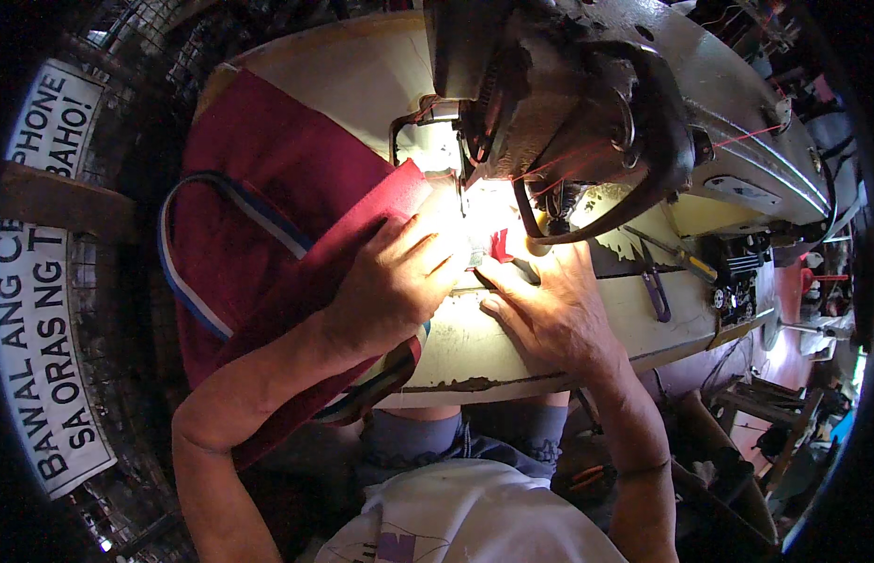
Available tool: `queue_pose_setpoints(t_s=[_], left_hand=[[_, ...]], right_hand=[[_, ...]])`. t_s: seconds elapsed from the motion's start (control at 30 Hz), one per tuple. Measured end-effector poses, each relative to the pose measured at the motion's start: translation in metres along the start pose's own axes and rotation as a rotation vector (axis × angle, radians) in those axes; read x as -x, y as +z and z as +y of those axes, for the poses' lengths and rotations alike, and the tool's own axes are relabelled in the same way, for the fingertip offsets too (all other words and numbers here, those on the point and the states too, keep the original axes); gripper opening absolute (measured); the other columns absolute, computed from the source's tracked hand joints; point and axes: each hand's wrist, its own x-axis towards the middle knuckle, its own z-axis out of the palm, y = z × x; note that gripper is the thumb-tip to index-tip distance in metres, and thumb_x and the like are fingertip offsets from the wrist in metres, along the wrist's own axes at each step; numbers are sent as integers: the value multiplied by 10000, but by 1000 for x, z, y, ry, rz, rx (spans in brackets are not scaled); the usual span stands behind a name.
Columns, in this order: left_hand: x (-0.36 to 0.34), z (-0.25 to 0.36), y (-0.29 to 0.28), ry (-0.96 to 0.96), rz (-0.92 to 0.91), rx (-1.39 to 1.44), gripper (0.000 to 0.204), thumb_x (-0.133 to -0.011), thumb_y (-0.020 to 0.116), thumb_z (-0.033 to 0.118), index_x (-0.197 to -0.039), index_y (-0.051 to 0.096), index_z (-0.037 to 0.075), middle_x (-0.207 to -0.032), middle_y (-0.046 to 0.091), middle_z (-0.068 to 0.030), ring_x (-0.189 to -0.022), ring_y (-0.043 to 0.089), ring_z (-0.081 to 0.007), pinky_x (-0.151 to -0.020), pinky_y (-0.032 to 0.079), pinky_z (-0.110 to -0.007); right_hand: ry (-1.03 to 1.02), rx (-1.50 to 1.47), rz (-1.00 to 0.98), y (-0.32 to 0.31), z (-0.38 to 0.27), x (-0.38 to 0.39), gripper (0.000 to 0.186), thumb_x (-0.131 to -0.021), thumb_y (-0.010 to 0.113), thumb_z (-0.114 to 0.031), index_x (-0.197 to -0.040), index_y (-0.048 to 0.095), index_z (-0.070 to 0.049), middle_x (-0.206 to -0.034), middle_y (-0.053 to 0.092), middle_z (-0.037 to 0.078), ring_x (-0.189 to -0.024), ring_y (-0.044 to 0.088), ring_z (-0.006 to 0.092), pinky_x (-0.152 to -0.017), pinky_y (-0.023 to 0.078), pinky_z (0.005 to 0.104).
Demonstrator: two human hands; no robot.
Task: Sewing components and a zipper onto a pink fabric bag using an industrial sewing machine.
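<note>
My left hand (399,272) has its fingers curled on the folded edge of maroon fabric (254,141), just left of the sewing machine's needle area. A blue, white and dark striped band (268,220) loops over the fabric. My right hand (550,310) rests on the cream machine bed with fingers apart and bent slightly, beside a small red piece (500,246) under the bright lamp. Its upper fingertips are partly hidden behind the dark machine head (559,94). Glare washes out what lies at the needle.
Scissors (655,291) and a yellow-handled screwdriver (690,263) lie to the right on the machine table (475,366). A dark mechanism (737,286) sits at the table's right end. A wire grille with signs (118,310) stands at the left. Cluttered workshop items fill the far right.
</note>
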Motion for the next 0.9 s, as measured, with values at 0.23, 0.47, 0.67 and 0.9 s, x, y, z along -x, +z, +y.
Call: queue_pose_setpoints(t_s=[0.23,0.47,0.67,0.9], left_hand=[[-3,-4,-2,33,-9,20,256,-792,610,133,-1013,681,23,-971,656,-86,-952,629,-257,-834,497,-382],[-2,0,-9,35,-97,49,285,-819,585,143,-1074,664,41,-1075,641,-87,-1041,609,-248,-880,491,-386],[1,1,-6,46,-113,-35,316,-817,584,150,-1103,652,35,-1083,640,-91,-1052,607,-253,-895,493,-387],[3,-4,-5,26,-57,109,298,-835,570,135,-1095,648,14,-1083,645,-106,-1055,606,-278,-911,494,-409]], right_hand=[[12,-18,3,-3,2,2,387,-871,683,-305,-1226,663,-154,-1070,613,102,-1011,530,298,-897,370,442],[164,-479,173,-5,10,6,226,-806,695,-77,-1013,609,-42,-1024,624,155,-985,573,336,-889,443,428],[244,-450,266,6,2,4,290,-809,711,-68,-1066,583,-28,-959,625,152,-863,617,319,-767,494,401],[45,-109,270,15,-14,5,410,-717,752,-66,-1118,685,-121,-827,487,70,-744,540,239,-654,462,360]])
